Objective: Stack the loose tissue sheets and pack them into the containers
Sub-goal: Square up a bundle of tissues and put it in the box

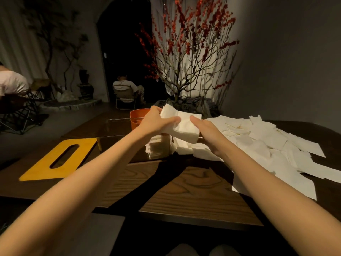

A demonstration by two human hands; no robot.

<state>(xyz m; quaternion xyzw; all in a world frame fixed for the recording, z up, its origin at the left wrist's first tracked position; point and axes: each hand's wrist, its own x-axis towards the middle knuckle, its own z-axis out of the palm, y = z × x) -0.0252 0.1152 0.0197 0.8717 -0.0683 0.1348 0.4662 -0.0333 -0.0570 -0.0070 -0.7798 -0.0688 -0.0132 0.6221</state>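
Tissue stack (181, 126) is being held up in the air between both hands, above the clear box (158, 145) that is sitting mid-table. Left hand (156, 120) is gripping the stack's left end, thumb lying across the top face, fingers wrapping the far edge. Right hand (206, 130) is gripping the right end, thumb on top, fingers going underneath out of sight. Stack is tilting, left end higher, sheets looking roughly squared. Box below is already holding white sheets, piled fairly high in what looks like two side-by-side piles; its walls are hard to make out in the dim light. Loose tissue sheets (273, 145) are lying scattered in a big overlapping heap on the table (193, 191) to the right, so plenty is remaining to gather. Yellow slotted lid (59, 159) is lying flat on the table at left, well apart from the box. Orange container (137, 117) is standing just behind the left hand, contents not visible. Step in hand looks like packing: the gathered stack is being brought over the box. Next move probably calls for levelling the stack, lining its edges up with the opening, and lowering it in without letting sheets fan out or catch on the rim. Task is looking partway done, judging by the heap left.
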